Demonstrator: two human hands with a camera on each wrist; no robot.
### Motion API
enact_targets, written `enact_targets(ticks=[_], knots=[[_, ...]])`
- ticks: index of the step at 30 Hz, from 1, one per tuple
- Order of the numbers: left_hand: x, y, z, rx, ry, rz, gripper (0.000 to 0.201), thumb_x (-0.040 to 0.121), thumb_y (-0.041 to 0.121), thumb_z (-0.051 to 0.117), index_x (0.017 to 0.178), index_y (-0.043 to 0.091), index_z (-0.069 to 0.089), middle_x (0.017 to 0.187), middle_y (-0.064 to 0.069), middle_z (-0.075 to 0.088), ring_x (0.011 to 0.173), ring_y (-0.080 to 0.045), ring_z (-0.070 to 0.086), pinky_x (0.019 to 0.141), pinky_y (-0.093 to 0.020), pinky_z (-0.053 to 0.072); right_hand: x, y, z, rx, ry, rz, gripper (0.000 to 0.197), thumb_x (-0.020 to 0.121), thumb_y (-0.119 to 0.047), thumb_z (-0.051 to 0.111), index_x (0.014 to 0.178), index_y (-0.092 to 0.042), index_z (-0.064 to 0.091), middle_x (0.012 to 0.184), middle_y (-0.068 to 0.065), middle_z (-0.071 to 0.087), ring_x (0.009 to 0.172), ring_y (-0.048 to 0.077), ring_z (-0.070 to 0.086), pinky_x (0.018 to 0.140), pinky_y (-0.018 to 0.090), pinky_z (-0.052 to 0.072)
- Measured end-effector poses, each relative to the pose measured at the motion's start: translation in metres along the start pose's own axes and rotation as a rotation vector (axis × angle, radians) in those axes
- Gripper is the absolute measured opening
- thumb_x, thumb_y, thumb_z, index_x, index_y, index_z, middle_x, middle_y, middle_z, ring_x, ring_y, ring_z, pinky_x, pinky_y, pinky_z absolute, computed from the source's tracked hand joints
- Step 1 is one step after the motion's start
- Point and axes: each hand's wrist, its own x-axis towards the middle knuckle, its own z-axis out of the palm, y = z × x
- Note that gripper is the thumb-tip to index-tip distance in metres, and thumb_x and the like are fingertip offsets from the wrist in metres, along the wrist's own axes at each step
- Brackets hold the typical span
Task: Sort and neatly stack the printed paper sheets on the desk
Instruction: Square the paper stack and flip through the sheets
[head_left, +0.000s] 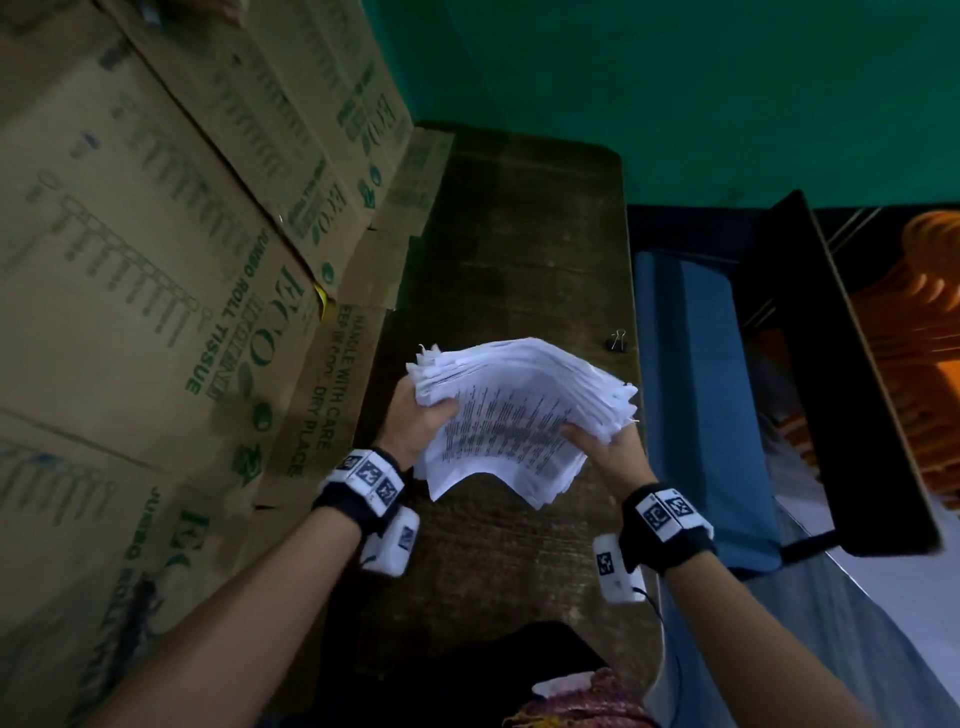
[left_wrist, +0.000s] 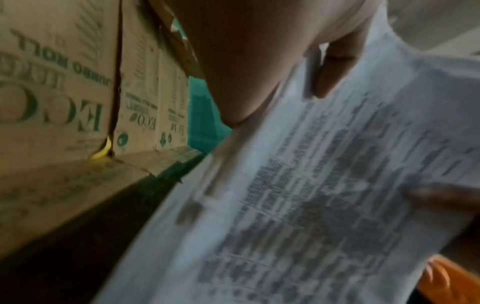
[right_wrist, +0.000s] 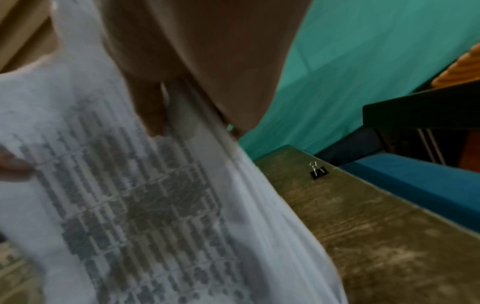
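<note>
Paper stack (head_left: 511, 415) held up above the desk (head_left: 519, 234) between both hands, not resting on it. Thick bundle of white sheets, top sheet printed with dense rows of dark text, print too blurred to read. Stack bows upward in the middle, near edge sags toward the person, far corners fanned and uneven. Left hand (head_left: 418, 423) grips the left side, thumb curled over the top sheet, other fingers hidden under the bundle. In the left wrist view the thumb (left_wrist: 335, 67) presses down on the printed sheet. Right hand (head_left: 610, 452) grips the right side, thumb on top, fingers wrapped beneath. In the right wrist view a finger (right_wrist: 152, 111) lies curled against the paper. Both hands clamped on the bundle, none of the fingers spread.

Desk is dark worn wood, running away from the person. Small black binder clip (head_left: 616, 342) sits on the desk near its right edge, just beyond the stack, apart from it; wire handles stand up. Cardboard boxes (head_left: 156, 260) with green lettering are piled along the left side of the desk, a loose flap lying on the desk edge. Green wall (head_left: 675, 78) behind the desk. Blue seat cushion (head_left: 691, 374) just right of the desk. Orange plastic chairs (head_left: 924, 338) stacked at far right. Both wrists wear black bands with white marker tags.
</note>
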Motion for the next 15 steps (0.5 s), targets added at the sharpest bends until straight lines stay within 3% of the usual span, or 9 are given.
enact_targets(ticks=[3,5,7,8,10,11,12,14,15], knots=[[0.005,0.003,0.011,-0.083,0.213,-0.101,0.025,0.074,-0.006,0.065,0.080,0.018,0.065,0.080,0.002,0.068,0.075,-0.006,0.066,0.066,-0.026,0.051,0.008,-0.010,0.006,0.079,0.163,0.034,0.024,0.080,0.004,0.071,0.081,-0.019,0.067,0.078,-0.006,0.073,0.073,0.007,0.070,0.073,0.038,0.058],[0.015,-0.001,-0.001,-0.082,0.215,-0.144,0.027,0.070,0.002,0.074,0.091,0.016,0.065,0.089,-0.001,0.071,0.085,-0.015,0.068,0.075,-0.037,0.054,0.015,-0.023,-0.002,0.118,0.167,0.013,0.018,0.078,0.003,0.074,0.082,-0.014,0.070,0.082,0.002,0.075,0.077,0.017,0.072,0.072,0.037,0.058],[0.021,0.002,-0.020,-0.017,0.147,-0.094,0.059,0.061,0.015,0.085,0.113,0.016,0.058,0.111,-0.004,0.068,0.105,-0.021,0.065,0.089,-0.046,0.054,0.022,-0.038,-0.014,0.106,0.084,-0.063,0.018,0.075,0.003,0.076,0.088,-0.009,0.073,0.091,0.013,0.074,0.084,0.025,0.072,0.075,0.040,0.058],[0.023,0.002,-0.030,0.021,0.135,-0.029,0.074,0.057,0.016,0.088,0.120,0.019,0.051,0.121,-0.003,0.062,0.113,-0.020,0.060,0.095,-0.042,0.052,0.025,-0.046,-0.019,0.075,0.037,-0.105,0.019,0.074,0.004,0.077,0.090,-0.004,0.074,0.094,0.016,0.074,0.085,0.026,0.071,0.076,0.041,0.058],[0.023,0.010,-0.042,0.155,0.136,0.109,0.092,0.055,0.009,0.090,0.129,0.029,0.039,0.136,0.004,0.045,0.122,-0.008,0.049,0.096,-0.020,0.048,0.035,-0.054,-0.026,-0.036,-0.046,-0.151,0.017,0.072,0.002,0.078,0.088,0.006,0.073,0.088,0.016,0.072,0.079,0.019,0.065,0.072,0.040,0.055],[0.022,0.018,-0.043,0.248,0.097,0.150,0.097,0.055,0.009,0.090,0.131,0.034,0.036,0.139,0.009,0.039,0.123,-0.001,0.044,0.094,-0.016,0.048,0.040,-0.056,-0.025,-0.115,-0.090,-0.155,0.018,0.073,-0.005,0.079,0.083,0.007,0.072,0.080,0.014,0.070,0.073,0.015,0.061,0.065,0.038,0.052],[0.022,0.024,-0.040,0.369,-0.002,0.165,0.097,0.055,0.012,0.091,0.132,0.038,0.038,0.139,0.013,0.038,0.123,0.001,0.043,0.094,-0.018,0.049,0.044,-0.058,-0.022,-0.213,-0.144,-0.159,0.022,0.073,-0.015,0.079,0.076,0.004,0.071,0.070,0.013,0.067,0.067,0.011,0.056,0.058,0.035,0.048],[0.023,0.025,-0.027,0.552,-0.278,0.141,0.079,0.061,0.021,0.088,0.126,0.041,0.048,0.130,0.013,0.054,0.117,-0.003,0.053,0.095,-0.033,0.052,0.047,-0.061,-0.009,-0.416,-0.252,-0.155,0.020,0.073,-0.027,0.076,0.065,-0.010,0.069,0.058,0.005,0.063,0.052,0.007,0.051,0.052,0.031,0.040],[0.022,0.022,-0.021,0.558,-0.345,0.101,0.061,0.066,0.025,0.084,0.118,0.040,0.055,0.117,0.011,0.064,0.108,-0.008,0.061,0.091,-0.039,0.053,0.046,-0.064,-0.001,-0.494,-0.274,-0.158,0.018,0.075,-0.028,0.077,0.065,-0.015,0.068,0.056,-0.002,0.063,0.049,0.004,0.050,0.052,0.027,0.040]])
